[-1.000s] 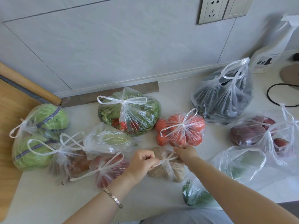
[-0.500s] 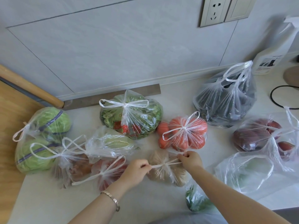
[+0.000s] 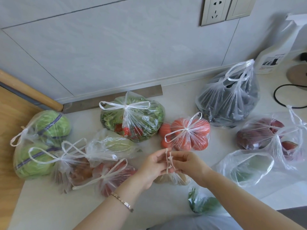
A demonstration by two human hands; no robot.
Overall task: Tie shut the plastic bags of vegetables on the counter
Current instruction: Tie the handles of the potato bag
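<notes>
A: Which bag now?

B: Brown bag, just in front of the tomato bag, right under both hands. Its handles are pulled straight up, long axis vertical.

A: Hands?

B: Left hand is pinching the handles up top, right hand is pinched on them lower down. Both touch the strands, about equally near.

A: Next move?

B: Probably cross and cinch downward; the knot looks unfinished.

A: Surface, room?

B: Pale worktop, grey tiled wall behind the tomato bag. To its right lie an open clear bag and a dark bag, both still untied.
</notes>
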